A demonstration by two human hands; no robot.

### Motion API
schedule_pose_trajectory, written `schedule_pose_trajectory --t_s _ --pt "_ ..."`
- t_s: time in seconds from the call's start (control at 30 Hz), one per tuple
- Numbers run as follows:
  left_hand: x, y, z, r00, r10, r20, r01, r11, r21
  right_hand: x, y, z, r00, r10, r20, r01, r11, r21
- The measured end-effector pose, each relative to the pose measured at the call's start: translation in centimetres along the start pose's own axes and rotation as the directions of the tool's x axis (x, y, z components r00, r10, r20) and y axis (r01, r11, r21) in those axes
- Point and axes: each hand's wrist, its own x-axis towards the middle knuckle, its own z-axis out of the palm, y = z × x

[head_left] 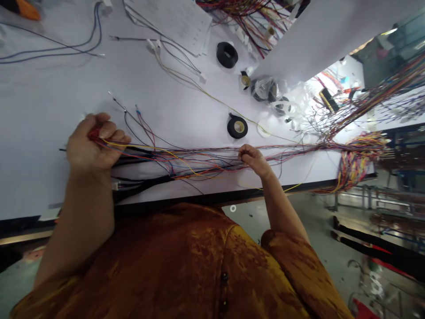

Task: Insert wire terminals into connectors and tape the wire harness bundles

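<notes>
A long bundle of thin coloured wires (206,160) runs left to right along the near part of the white table. At its left end my left hand (98,139) is closed around a clump of red, yellow and dark wires. Farther right, my right hand (251,158) has its fingers pinched on the strands of the bundle. Between the hands, black-taped branches (146,184) lie near the table edge. Several loose wire ends with small terminals (137,110) stick up beyond the bundle. A roll of black tape (237,126) lies just beyond my right hand.
Another black tape roll (227,55), paper sheets (172,22) and pale wires with white connectors (166,66) lie farther back. Blue wires (66,48) are at far left. A thick wire heap (358,164) hangs over the right edge. A person's legs (365,241) show at lower right.
</notes>
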Motion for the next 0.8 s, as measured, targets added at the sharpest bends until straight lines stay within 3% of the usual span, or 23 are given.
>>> schedule_pose_trajectory --t_s 0.13,0.23,0.3,0.4,0.5,0.6,0.8 --pt "0.1 -0.1 -0.2 1.0 0.004 0.016 -0.004 1.0 -0.009 0.0 -0.2 -0.2 0.996 -0.073 0.054 0.075 0.997 -0.035" --pt "0.2 -0.1 -0.3 1.0 0.001 0.016 -0.001 1.0 -0.019 0.0 -0.5 -0.1 0.994 -0.1 0.031 0.103 0.992 -0.08" --pt "0.1 -0.1 -0.2 1.0 0.0 0.013 0.0 1.0 -0.022 0.0 -0.6 -0.2 0.997 -0.071 0.019 0.072 0.991 -0.112" --pt "-0.2 -0.1 0.2 1.0 0.009 -0.013 -0.009 1.0 -0.026 0.2 -0.3 -0.9 0.995 0.049 0.089 -0.041 0.995 -0.095" --pt "-0.4 -0.1 0.3 1.0 0.016 -0.013 -0.016 1.0 -0.016 0.5 0.3 -1.7 0.982 0.154 0.114 -0.16 0.986 0.047" --pt "-0.1 -0.3 -0.2 0.999 0.033 0.007 -0.033 0.999 0.003 0.7 1.0 -1.8 0.975 0.221 0.027 -0.222 0.95 0.22" --pt "0.7 -0.8 -1.1 0.996 0.083 0.024 -0.084 0.996 0.024 0.3 1.2 -1.2 0.957 0.235 -0.171 -0.116 0.849 0.515"
